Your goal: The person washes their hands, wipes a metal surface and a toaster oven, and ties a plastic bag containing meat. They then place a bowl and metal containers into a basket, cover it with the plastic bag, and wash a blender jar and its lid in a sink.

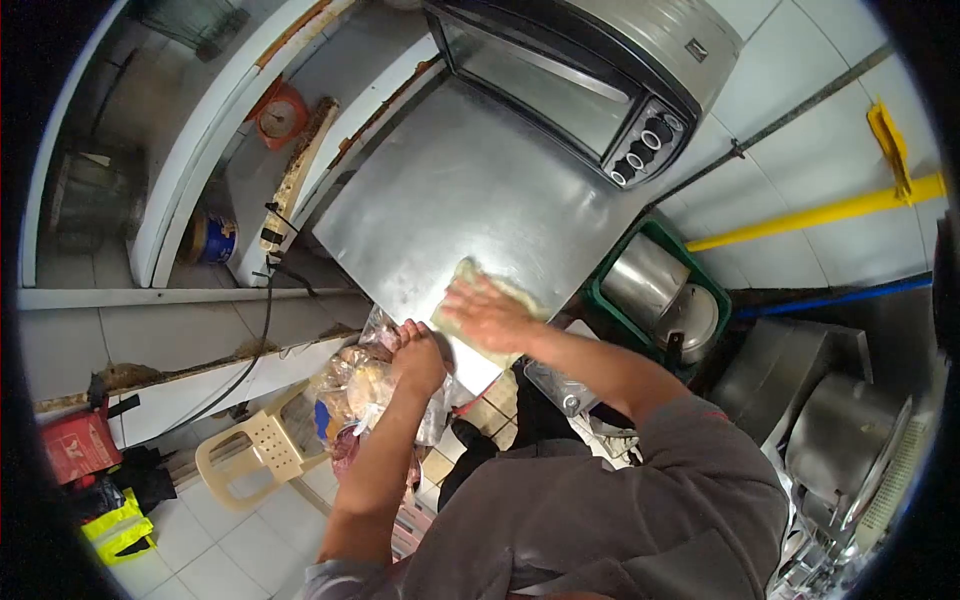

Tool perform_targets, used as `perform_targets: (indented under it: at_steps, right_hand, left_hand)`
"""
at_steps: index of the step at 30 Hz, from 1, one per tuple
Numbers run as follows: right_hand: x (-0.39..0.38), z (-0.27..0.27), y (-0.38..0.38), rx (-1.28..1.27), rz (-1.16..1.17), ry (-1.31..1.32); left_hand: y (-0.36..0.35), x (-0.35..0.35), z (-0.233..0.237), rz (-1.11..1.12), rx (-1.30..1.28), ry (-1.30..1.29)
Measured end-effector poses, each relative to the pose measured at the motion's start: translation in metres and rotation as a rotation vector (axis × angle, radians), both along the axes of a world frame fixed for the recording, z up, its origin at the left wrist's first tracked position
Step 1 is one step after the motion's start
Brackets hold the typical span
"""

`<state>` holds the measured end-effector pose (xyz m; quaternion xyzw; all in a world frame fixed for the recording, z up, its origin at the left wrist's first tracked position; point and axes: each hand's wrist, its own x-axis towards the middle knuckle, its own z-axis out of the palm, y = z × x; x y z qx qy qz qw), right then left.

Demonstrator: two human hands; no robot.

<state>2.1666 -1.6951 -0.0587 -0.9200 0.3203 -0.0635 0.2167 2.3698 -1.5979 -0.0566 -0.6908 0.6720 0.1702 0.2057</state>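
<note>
My right hand (490,312) lies flat on a pale yellowish cloth (468,275), its fingers stretched out. The cloth is spread over the near corner of a shiny metal tabletop (440,180). My left hand (418,358) is at the table's left edge, with its fingers curled at the top of a clear plastic bag (378,328). Below it hangs a cluster of filled plastic bags (350,385); their contents are hard to make out.
A toaster oven (590,80) stands at the table's far side. To the right, a green crate (605,275) holds metal pots. A beige plastic chair (250,455) is at lower left. Shelves with a red scale (281,117) are on the left, and a yellow pipe (820,213) runs along the wall.
</note>
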Motion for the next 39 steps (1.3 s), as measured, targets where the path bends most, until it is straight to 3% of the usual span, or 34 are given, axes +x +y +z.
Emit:
perform_targets:
  at_steps: [1, 2, 3, 4, 6, 12, 15, 17, 18, 21, 23, 24, 25, 27, 30, 33, 35, 36, 37, 38, 39]
  right_hand:
    - [-0.014, 0.01, -0.02, 0.034, 0.006, 0.008]
    - [-0.025, 0.005, -0.052, -0.176, -0.096, 0.337]
    - [-0.044, -0.026, -0.093, -0.048, -0.249, 0.191]
    - [-0.053, -0.013, -0.122, -0.117, -0.431, 0.158]
    - [-0.055, -0.032, -0.183, -0.208, -0.5, 0.218]
    - [-0.002, -0.043, -0.312, -0.226, -0.399, 0.265]
    - [0.029, -0.095, -0.389, -0.428, -0.346, 0.424]
    - [0.059, -0.087, -0.405, -0.193, -0.502, 0.183]
    - [0.084, -0.043, -0.381, -0.203, -0.582, 0.335]
    - [0.166, -0.093, -0.366, -0.229, -0.51, 0.179]
    - [0.243, -0.113, -0.311, 0.035, -0.447, -0.256]
    - [0.267, -0.075, -0.263, 0.251, -0.353, -0.224]
    - [0.299, -0.096, -0.233, -0.268, -0.094, -0.083]
    - [0.307, -0.084, -0.174, -0.229, 0.042, -0.304]
    - [0.246, -0.052, -0.126, -0.075, 0.221, -0.298]
    - [0.154, -0.058, -0.084, -0.041, 0.391, -0.27]
    - [0.085, -0.058, -0.075, -0.017, 0.251, -0.255]
    - [0.047, -0.057, -0.072, -0.009, 0.178, -0.247]
    - [0.012, -0.056, -0.071, -0.032, 0.07, -0.212]
    - [-0.021, -0.055, -0.069, -0.061, -0.034, -0.177]
    - [-0.053, -0.053, -0.063, -0.127, -0.147, -0.132]
  left_hand:
    - [-0.003, -0.004, 0.011, 0.004, 0.014, -0.001]
    - [-0.004, -0.007, 0.021, 0.014, 0.03, -0.001]
    - [-0.004, -0.008, 0.025, 0.019, 0.04, 0.017]
    - [-0.003, -0.006, 0.019, 0.042, 0.041, 0.018]
    - [0.0, -0.003, 0.002, 0.077, 0.04, 0.026]
    - [0.001, -0.003, -0.001, 0.078, -0.04, 0.089]
    - [0.008, 0.0, -0.006, 0.077, -0.076, 0.104]
    - [0.006, 0.001, -0.001, 0.089, -0.11, 0.107]
    - [0.006, 0.001, -0.002, 0.082, -0.109, 0.104]
    - [0.002, 0.001, 0.001, 0.092, -0.078, 0.117]
    - [0.002, 0.0, 0.002, 0.12, -0.086, 0.131]
    - [0.0, 0.002, 0.002, 0.118, -0.087, 0.117]
    - [-0.002, 0.004, 0.002, 0.109, -0.082, 0.107]
    - [0.003, 0.005, 0.0, 0.009, -0.051, 0.036]
    - [0.002, 0.005, 0.001, 0.018, -0.085, 0.065]
    - [0.004, 0.004, 0.001, -0.009, -0.155, 0.084]
    - [0.004, 0.006, -0.005, -0.063, -0.205, 0.069]
    - [-0.003, -0.001, 0.014, -0.035, -0.106, 0.077]
    - [0.002, 0.006, 0.0, -0.134, -0.218, 0.063]
    - [-0.006, 0.001, 0.01, -0.061, 0.001, 0.042]
    - [-0.006, -0.007, 0.027, -0.072, 0.022, 0.047]
